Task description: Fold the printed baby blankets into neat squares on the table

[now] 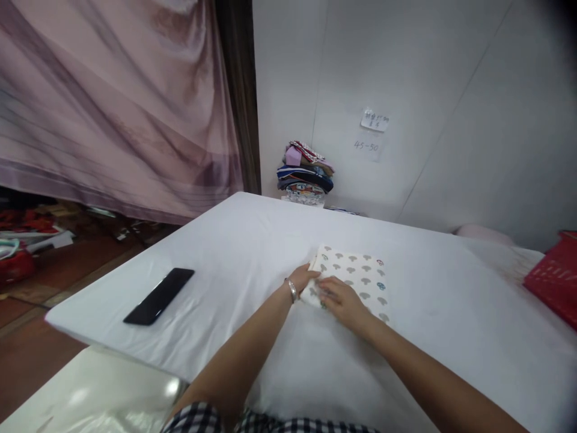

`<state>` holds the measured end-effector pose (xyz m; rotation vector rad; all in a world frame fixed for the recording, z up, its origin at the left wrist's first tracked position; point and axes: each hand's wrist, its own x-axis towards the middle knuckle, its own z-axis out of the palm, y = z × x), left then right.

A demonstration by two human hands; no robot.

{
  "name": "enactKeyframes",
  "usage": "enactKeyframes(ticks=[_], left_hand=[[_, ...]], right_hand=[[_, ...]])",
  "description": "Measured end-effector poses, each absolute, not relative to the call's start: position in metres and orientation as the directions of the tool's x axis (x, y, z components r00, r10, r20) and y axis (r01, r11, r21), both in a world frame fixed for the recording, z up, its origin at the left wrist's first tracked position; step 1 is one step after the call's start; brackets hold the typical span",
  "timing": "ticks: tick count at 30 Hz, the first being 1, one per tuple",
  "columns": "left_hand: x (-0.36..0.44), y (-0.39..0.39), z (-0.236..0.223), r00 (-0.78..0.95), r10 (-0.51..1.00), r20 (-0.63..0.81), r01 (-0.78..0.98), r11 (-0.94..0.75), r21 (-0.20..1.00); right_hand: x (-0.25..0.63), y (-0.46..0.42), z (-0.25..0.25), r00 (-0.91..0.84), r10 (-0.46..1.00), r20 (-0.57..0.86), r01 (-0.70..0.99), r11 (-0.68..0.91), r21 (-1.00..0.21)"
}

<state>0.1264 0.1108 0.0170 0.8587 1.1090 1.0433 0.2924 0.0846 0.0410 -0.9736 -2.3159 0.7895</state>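
Note:
A cream folded cloth (356,273) printed with grey mushroom shapes and a few coloured ones lies on the white-covered table (211,240) in front of me. My left hand (303,278), with a silver bangle at the wrist, grips the cloth's left edge, thumb on top and fingers partly hidden by the fabric. Close beside it, my right hand (345,302) rests over the cloth's near left part. Its fingers are bent and closed on the fabric there, the tips slightly blurred.
A black phone (160,296) lies on the table at the left. Folded clothes (306,174) are stacked beyond the far edge, by a wall with paper notes (374,120). A red basket (554,276) stands at the right. Pink curtain (135,108) hangs at the left.

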Motion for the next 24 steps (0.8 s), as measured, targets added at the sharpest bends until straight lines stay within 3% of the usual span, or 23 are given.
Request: enactKeyframes(ticks=[2, 4, 8, 15, 20, 24], left_hand=[[0.123, 0.119, 0.016, 0.041, 0.962, -0.268, -0.094, 0.271, 0.958], [0.118, 0.126, 0.012, -0.043, 0.963, -0.266, 0.079, 0.269, 0.960], [0.110, 0.132, 0.003, -0.156, 0.956, -0.247, 0.274, 0.282, 0.919], [0.109, 0.125, 0.005, -0.158, 0.968, -0.193, 0.477, 0.246, 0.844], [0.111, 0.118, 0.027, -0.207, 0.969, -0.135, 0.666, 0.241, 0.706], [0.127, 0.108, 0.042, -0.058, 0.991, 0.119, 0.867, -0.009, 0.498]], right_hand=[[0.304, 0.079, 0.045, -0.641, 0.740, 0.204, 0.554, 0.630, -0.545], [0.310, 0.076, 0.044, -0.666, 0.740, 0.090, 0.643, 0.631, -0.434], [0.312, 0.072, 0.037, -0.691, 0.704, -0.163, 0.709, 0.616, -0.343], [0.316, 0.064, 0.027, -0.749, 0.657, -0.092, 0.647, 0.694, -0.314], [0.317, 0.061, 0.025, -0.762, 0.638, -0.111, 0.631, 0.693, -0.348], [0.327, 0.070, 0.049, -0.727, 0.684, -0.060, 0.651, 0.657, -0.381]])
